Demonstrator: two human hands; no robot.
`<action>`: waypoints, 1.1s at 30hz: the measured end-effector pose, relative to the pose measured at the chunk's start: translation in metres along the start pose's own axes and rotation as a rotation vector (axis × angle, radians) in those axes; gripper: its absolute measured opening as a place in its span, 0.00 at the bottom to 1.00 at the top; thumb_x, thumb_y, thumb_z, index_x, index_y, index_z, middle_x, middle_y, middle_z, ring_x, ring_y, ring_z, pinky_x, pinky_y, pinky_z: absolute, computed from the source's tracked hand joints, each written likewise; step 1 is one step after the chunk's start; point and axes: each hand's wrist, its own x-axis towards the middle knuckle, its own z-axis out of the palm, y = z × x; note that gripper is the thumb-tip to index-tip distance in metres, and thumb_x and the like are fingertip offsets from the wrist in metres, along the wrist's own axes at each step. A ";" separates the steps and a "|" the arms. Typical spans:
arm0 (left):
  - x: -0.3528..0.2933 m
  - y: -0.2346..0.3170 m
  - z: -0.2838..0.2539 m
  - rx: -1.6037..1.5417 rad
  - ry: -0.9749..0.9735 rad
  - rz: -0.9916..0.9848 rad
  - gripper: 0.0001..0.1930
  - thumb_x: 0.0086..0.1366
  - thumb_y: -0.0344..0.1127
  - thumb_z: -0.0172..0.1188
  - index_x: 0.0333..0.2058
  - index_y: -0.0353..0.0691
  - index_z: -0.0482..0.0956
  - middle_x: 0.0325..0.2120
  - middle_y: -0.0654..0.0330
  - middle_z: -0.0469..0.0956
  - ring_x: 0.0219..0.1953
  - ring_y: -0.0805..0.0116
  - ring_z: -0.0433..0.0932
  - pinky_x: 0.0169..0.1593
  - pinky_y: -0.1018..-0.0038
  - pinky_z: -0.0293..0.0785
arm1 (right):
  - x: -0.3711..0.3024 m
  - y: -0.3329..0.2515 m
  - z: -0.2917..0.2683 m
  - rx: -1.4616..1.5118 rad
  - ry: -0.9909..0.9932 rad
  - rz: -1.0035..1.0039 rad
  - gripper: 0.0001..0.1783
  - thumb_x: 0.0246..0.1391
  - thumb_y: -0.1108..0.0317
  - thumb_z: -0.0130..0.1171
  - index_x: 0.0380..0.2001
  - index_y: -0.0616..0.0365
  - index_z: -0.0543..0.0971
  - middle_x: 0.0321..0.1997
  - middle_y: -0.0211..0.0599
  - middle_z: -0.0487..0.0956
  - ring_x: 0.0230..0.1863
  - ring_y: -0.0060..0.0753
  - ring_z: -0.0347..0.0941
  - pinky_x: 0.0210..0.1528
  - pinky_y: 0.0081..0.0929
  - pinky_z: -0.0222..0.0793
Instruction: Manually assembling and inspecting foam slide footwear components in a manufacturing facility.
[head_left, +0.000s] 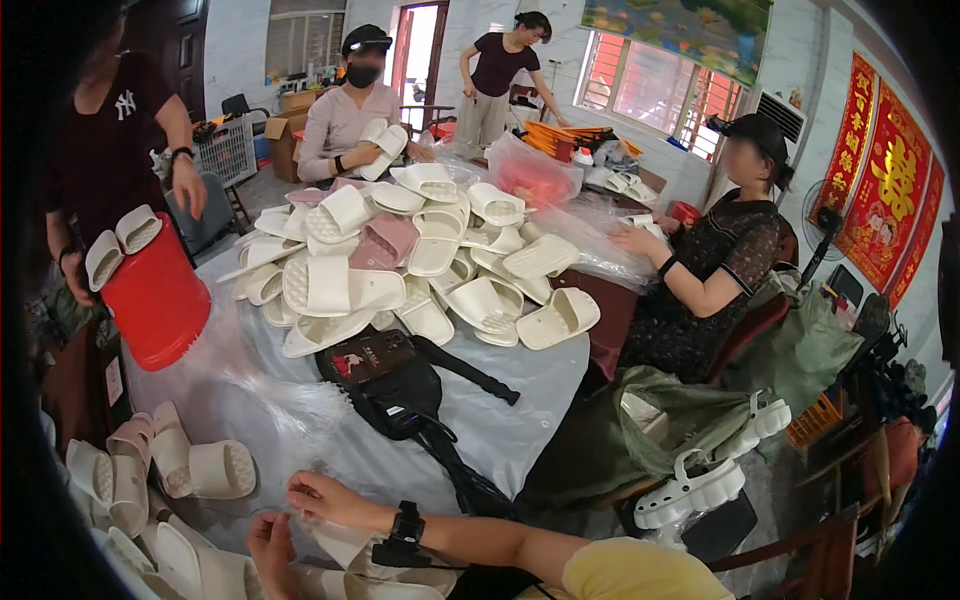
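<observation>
At the lower edge, my right hand (328, 500) reaches left with curled fingers, pinching something too thin to make out. Just below it is my left hand (271, 550), also closed, its fingertips raised; what they hold, if anything, does not show. Cream slippers (345, 548) lie partly hidden beneath both hands. More cream slippers (205, 470) and a pinkish slipper (132, 437) crowd the near left. Across the grey-covered table rises a large heap of cream slippers (440, 240), with a dusty pink slipper (383, 243) among them. Clear plastic strips (285, 400) spread over the cover.
A black bag (395, 395) with straps lies mid-table. Left stands a red bucket (155, 295) with slippers on it. At right are a green sack (690, 420) and white clogs (690, 492). Several people are around the table; one (730, 230) handles clear plastic bags.
</observation>
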 end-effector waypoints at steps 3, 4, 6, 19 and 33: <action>0.003 -0.005 -0.002 -0.016 0.025 0.012 0.08 0.58 0.40 0.55 0.25 0.45 0.68 0.17 0.74 0.60 0.19 0.83 0.56 0.22 0.83 0.51 | -0.001 0.003 0.000 0.016 0.060 -0.071 0.12 0.56 0.61 0.48 0.34 0.60 0.67 0.26 0.27 0.68 0.25 0.16 0.64 0.26 0.16 0.61; 0.008 -0.008 -0.002 0.022 -0.047 0.001 0.08 0.57 0.40 0.55 0.28 0.44 0.70 0.18 0.74 0.61 0.19 0.82 0.57 0.22 0.84 0.52 | -0.002 0.004 -0.003 0.012 0.063 -0.069 0.12 0.56 0.61 0.48 0.34 0.60 0.67 0.26 0.27 0.68 0.25 0.16 0.64 0.26 0.16 0.61; 0.016 -0.018 -0.009 0.064 -0.102 -0.011 0.09 0.57 0.40 0.56 0.31 0.43 0.71 0.19 0.73 0.62 0.20 0.82 0.57 0.23 0.84 0.53 | -0.002 0.003 -0.002 0.065 0.087 -0.040 0.11 0.56 0.62 0.48 0.34 0.60 0.67 0.25 0.27 0.68 0.26 0.16 0.64 0.26 0.15 0.61; 0.024 -0.024 -0.009 -0.023 -0.009 0.072 0.03 0.57 0.32 0.53 0.27 0.40 0.73 0.14 0.71 0.63 0.11 0.86 0.55 0.13 0.85 0.47 | 0.000 0.001 -0.002 0.018 0.025 -0.009 0.09 0.57 0.64 0.47 0.36 0.58 0.67 0.29 0.26 0.67 0.27 0.15 0.64 0.29 0.14 0.62; 0.030 -0.033 -0.014 -0.063 -0.025 0.096 0.03 0.57 0.32 0.54 0.26 0.41 0.72 0.15 0.71 0.64 0.12 0.86 0.55 0.14 0.85 0.48 | 0.000 0.005 -0.003 0.071 0.033 -0.011 0.09 0.57 0.64 0.46 0.37 0.58 0.66 0.29 0.26 0.67 0.28 0.15 0.64 0.31 0.15 0.63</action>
